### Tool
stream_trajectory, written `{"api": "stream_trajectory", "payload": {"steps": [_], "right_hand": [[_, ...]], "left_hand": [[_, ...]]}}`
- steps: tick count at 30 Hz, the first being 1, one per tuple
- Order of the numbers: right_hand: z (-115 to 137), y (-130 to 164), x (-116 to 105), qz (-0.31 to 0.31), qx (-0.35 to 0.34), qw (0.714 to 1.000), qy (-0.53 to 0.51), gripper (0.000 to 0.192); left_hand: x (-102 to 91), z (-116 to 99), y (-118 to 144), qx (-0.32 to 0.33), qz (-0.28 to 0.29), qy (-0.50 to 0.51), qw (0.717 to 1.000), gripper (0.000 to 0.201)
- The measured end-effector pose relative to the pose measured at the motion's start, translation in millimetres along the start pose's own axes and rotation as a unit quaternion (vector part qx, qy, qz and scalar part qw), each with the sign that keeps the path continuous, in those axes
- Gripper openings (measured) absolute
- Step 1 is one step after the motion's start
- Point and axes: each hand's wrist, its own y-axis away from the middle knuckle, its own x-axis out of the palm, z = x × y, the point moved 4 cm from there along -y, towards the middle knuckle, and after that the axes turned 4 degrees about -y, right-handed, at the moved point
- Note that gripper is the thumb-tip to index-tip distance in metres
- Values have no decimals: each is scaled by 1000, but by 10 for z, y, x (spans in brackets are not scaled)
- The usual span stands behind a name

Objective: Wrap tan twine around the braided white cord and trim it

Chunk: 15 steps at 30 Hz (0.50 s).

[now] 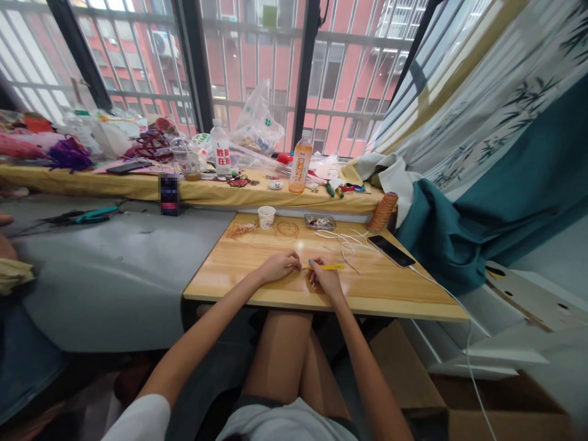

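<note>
My right hand [324, 278] is closed around a slim yellow tool [334, 267], whose flat handle sticks out to the right and whose exact kind I cannot make out. A small blue spot shows at the fingertips. Just to the left, my left hand [281, 267] has its fingertips pinched together close to the tool's tip. Whatever sits between them is too small to name. Both hands rest low over the wooden table [257, 294]. Beyond them lie a loop of thin brown cord [287, 229] and some white cords [344, 239].
A paper cup [266, 217], a clear box of small parts [320, 222], a brown thread spool [383, 211] and a phone [391, 251] with a cable are on the table. Bottles [301, 165] line the sill. Teal pliers [96, 214] lie on the grey table, beside another person.
</note>
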Motion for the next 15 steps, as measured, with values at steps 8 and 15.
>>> {"api": "stream_trajectory", "payload": {"steps": [8,15], "right_hand": [[21,37,34,40,-17,999,22,15],[56,68,32,50,-43,996,58,15]], "left_hand": [[7,-1,-14,-11,11,6,1000,26],[8,-75,-6,-38,23,-39,998,26]]}}
